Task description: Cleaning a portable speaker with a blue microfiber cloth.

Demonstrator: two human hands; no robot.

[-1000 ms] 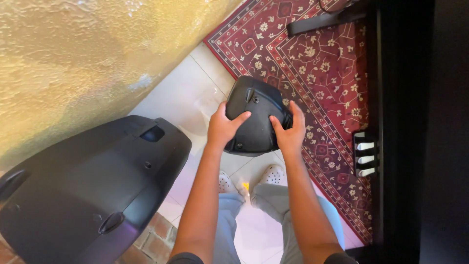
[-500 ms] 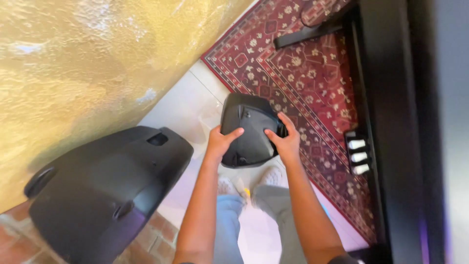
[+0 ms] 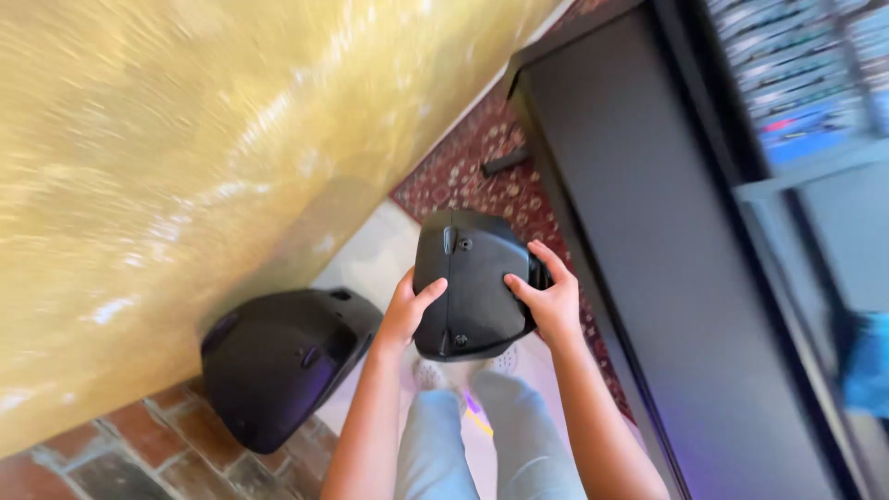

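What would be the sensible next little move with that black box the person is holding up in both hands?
Probably to keep it level and steady before carrying it anywhere. The small black speaker hangs in the air, gripped only at its sides by the left hand and the right hand, above the tiled floor. The larger black speaker and the dark cabinet stand close on either side.

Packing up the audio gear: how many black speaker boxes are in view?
2. A small black speaker held between the left hand and right hand; a larger black speaker on the floor by the yellow wall.
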